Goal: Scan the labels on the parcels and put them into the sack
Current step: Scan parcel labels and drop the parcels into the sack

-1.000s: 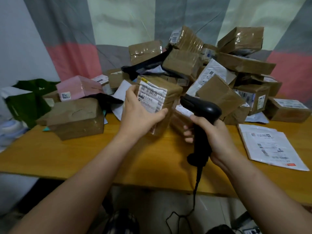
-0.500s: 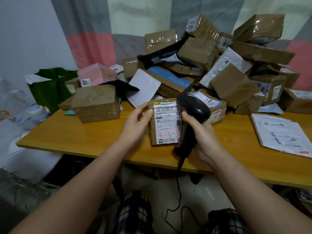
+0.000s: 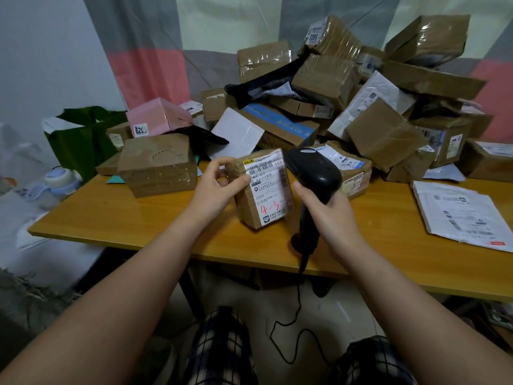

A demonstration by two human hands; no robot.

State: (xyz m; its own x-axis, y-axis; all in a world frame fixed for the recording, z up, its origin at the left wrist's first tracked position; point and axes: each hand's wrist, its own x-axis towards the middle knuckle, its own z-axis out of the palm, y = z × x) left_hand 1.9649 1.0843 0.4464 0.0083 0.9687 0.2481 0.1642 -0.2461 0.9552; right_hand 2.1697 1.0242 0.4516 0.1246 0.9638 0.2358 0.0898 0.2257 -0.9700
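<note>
My left hand [image 3: 219, 187] grips a small brown cardboard parcel [image 3: 262, 190] by its left edge, above the front of the wooden table [image 3: 116, 218]. Its white label with red handwriting faces me. My right hand [image 3: 330, 215] holds a black corded barcode scanner [image 3: 313, 173] by the handle, its head just right of the parcel's top corner. A large heap of taped brown parcels [image 3: 347, 87] covers the back of the table. No sack is clearly identifiable in view.
A brown box [image 3: 158, 165] and a pink box [image 3: 158, 118] lie at the left. A green bag [image 3: 83, 140] stands at the table's left end by a bottle [image 3: 59, 180]. White mailers [image 3: 460, 215] lie at the right. The scanner's cord [image 3: 294, 323] hangs to the floor.
The parcel came off the pile and toward me, turned so its label faces up. The scanner moved in close beside it. My head tilted down and left.
</note>
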